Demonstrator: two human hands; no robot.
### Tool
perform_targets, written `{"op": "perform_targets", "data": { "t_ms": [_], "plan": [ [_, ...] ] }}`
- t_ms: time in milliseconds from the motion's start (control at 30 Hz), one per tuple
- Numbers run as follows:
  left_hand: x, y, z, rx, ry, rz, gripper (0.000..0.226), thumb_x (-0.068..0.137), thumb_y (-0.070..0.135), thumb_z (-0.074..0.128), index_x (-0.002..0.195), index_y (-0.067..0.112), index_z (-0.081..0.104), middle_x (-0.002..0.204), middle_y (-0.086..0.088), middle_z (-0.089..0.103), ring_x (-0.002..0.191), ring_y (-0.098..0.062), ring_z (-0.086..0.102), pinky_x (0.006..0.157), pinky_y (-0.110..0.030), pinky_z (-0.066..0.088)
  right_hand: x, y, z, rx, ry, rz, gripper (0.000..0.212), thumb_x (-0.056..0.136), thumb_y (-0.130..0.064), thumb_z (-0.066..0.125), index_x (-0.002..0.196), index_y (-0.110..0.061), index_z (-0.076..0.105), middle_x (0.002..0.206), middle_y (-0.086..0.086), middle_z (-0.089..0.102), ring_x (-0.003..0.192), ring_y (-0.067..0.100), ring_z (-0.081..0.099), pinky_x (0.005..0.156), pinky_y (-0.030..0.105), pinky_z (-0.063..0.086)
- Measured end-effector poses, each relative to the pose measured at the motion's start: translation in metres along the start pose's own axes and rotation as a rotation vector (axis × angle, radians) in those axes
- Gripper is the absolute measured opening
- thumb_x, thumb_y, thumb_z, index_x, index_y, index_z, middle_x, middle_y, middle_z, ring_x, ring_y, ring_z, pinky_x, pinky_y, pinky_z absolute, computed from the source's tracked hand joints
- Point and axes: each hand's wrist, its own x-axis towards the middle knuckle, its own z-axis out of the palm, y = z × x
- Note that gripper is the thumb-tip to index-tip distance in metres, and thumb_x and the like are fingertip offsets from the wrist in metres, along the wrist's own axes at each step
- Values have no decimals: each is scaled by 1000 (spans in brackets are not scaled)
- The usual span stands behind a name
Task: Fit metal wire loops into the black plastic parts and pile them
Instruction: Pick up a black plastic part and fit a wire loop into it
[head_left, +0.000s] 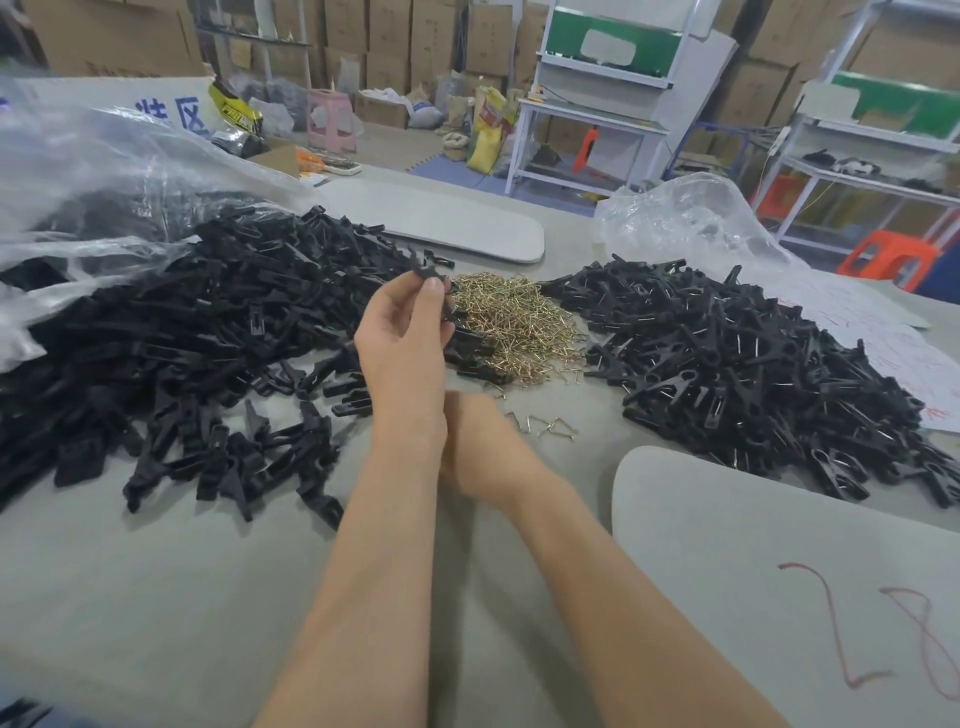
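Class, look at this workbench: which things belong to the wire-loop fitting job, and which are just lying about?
Job: left hand, holding one black part; left pile of black parts; wire loops; right pile, wire showing.
Lying about: plastic bag; grey board; orange stool; cardboard boxes.

The wire loops (514, 322) are seen as brassy gold. Left of them the plastic parts (208, 322) are plain black; right of them a black pile (753, 364) is flecked with pale metal. The tabletop (208, 597) is grey.
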Motion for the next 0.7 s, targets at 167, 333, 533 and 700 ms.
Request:
{"op": "perform_targets", "data": {
  "t_ms": [167,333,533,700],
  "plan": [
    [-4,-16,4,109,-47,-168,10,93,11,57,92,20,58,96,-5,65,86,-13,59,75,-24,48,-16,30,-40,201,263,189,6,91,-23,59,91,-18,57,79,-7,62,78,14,62,74,29,49],
    [-3,-15,2,94,-2,-149,10,93,10,57,91,20,59,93,-4,65,86,-12,60,74,-23,49,-19,19,-16,-195,-67,157,42,74,-47,68,106,-20,62,97,1,56,92,22,53,75,30,43],
    [1,-18,-1,109,23,-134,10,93,11,57,92,21,58,92,-1,65,86,-10,60,73,-22,49,-13,21,-18,-83,114,141,16,89,-14,58,104,-15,64,93,6,64,85,24,59,71,29,44],
    [2,-32,-2,315,-161,-268,6,92,13,58,97,17,59,94,-3,65,82,-10,60,73,-22,49,-20,45,-56,410,285,281,26,92,1,51,110,-12,64,73,-4,58,51,5,56,56,20,52]
  ]
}}
